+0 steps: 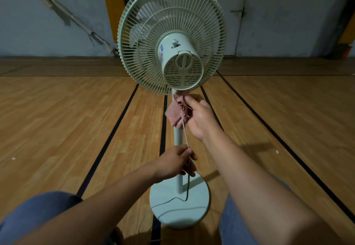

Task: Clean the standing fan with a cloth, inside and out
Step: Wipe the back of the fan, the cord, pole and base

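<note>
My right hand point(199, 117) bunches the pink cloth point(175, 112) against the fan point(172, 37) pole at mid-frame, hiding part of it; my left hand point(176, 163) pinches the cord point(184, 133) below, lower end lost behind fingers.

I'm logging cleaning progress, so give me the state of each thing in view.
standing fan: upright on its base, grille closed, seen from behind.
cloth: bunched against the pole just under the motor housing.
cord: pulled taut between both hands.
right hand: shut on the cloth.
left hand: pinching the cord.
</note>
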A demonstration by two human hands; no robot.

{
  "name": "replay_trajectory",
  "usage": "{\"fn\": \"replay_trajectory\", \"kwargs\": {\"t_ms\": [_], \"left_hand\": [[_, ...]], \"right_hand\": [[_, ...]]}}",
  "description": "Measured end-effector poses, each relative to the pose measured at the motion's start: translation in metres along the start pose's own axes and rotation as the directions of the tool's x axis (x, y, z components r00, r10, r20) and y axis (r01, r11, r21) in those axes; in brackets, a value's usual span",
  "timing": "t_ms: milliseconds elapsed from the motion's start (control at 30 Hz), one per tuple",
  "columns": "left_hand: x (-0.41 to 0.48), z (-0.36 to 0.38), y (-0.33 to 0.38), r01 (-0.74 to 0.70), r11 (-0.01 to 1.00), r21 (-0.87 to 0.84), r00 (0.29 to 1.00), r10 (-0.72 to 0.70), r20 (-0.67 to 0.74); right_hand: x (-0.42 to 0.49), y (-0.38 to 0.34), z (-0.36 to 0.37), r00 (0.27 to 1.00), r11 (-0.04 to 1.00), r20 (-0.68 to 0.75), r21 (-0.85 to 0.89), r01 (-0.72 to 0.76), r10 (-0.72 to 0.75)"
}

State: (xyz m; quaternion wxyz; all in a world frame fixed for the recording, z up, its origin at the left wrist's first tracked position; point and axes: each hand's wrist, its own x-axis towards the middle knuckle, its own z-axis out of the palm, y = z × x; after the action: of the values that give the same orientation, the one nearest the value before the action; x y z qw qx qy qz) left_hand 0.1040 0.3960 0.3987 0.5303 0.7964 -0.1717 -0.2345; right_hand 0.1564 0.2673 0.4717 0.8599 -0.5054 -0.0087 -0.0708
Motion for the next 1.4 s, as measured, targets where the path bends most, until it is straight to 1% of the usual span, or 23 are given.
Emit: {"fn": "replay_trajectory", "kwargs": {"t_ms": [67, 133, 233, 333, 400, 533, 667, 800, 900, 1000, 1167, 1300, 1400], "left_hand": [[0.002, 0.002, -0.001, 0.003, 1.0, 0.011, 1.0, -0.003, 0.003], [0.003, 0.004, -0.003, 0.009, 0.999, 0.04, 1.0, -0.009, 0.004], [0.002, 0.008, -0.005, 0.018, 0.998, 0.065, 1.0, -0.018, 0.005], [0.0, 0.012, -0.01, 0.022, 0.995, 0.094, 1.0, -0.023, 0.012], [-0.003, 0.014, -0.014, 0.02, 0.993, 0.118, 0.999, -0.023, 0.022], [-0.008, 0.02, -0.021, 0.039, 0.991, 0.125, 0.999, -0.042, 0.018], [-0.014, 0.021, -0.023, 0.047, 0.992, 0.12, 0.998, -0.051, 0.031], [-0.017, 0.021, -0.024, 0.066, 0.989, 0.133, 0.997, -0.071, 0.038], [-0.018, 0.022, -0.025, 0.076, 0.987, 0.14, 0.996, -0.081, 0.033], [-0.018, 0.021, -0.026, 0.077, 0.987, 0.141, 0.997, -0.08, 0.017], [-0.016, 0.022, -0.026, 0.121, 0.978, 0.168, 0.993, -0.121, -0.009], [-0.015, 0.017, -0.026, 0.147, 0.969, 0.199, 0.989, -0.146, -0.021], [-0.013, 0.018, -0.032, 0.155, 0.96, 0.234, 0.988, -0.156, -0.015]], "right_hand": [[0.005, 0.001, 0.002, 0.999, 1.0, -0.051, -0.023, -0.005, 0.004], [0.009, 0.006, 0.005, 0.997, 0.997, -0.073, -0.073, -0.035, 0.03], [0.013, 0.015, 0.006, 0.995, 0.958, -0.077, -0.276, -0.076, 0.056], [0.016, 0.021, 0.006, 0.995, 0.922, -0.096, -0.386, -0.021, -0.017], [0.014, 0.021, 0.007, 0.993, 0.908, -0.107, -0.419, 0.006, -0.056], [0.013, 0.02, 0.007, 0.993, 0.887, -0.098, -0.462, 0.018, -0.072], [0.012, 0.015, 0.0, 0.989, 0.822, -0.113, -0.569, 0.016, -0.097], [0.004, 0.018, -0.008, 0.987, 0.801, -0.113, -0.598, 0.024, -0.113], [-0.002, 0.024, -0.015, 0.987, 0.763, -0.093, -0.645, 0.038, -0.128], [-0.011, 0.034, -0.027, 0.992, 0.73, -0.076, -0.683, 0.023, -0.102], [-0.026, 0.053, -0.05, 0.997, 0.703, -0.082, -0.709, -0.05, -0.012], [-0.035, 0.067, -0.066, 0.995, 0.644, -0.087, -0.76, -0.092, 0.04], [-0.041, 0.075, -0.071, 0.992, 0.644, -0.098, -0.754, -0.129, 0.084]]}}
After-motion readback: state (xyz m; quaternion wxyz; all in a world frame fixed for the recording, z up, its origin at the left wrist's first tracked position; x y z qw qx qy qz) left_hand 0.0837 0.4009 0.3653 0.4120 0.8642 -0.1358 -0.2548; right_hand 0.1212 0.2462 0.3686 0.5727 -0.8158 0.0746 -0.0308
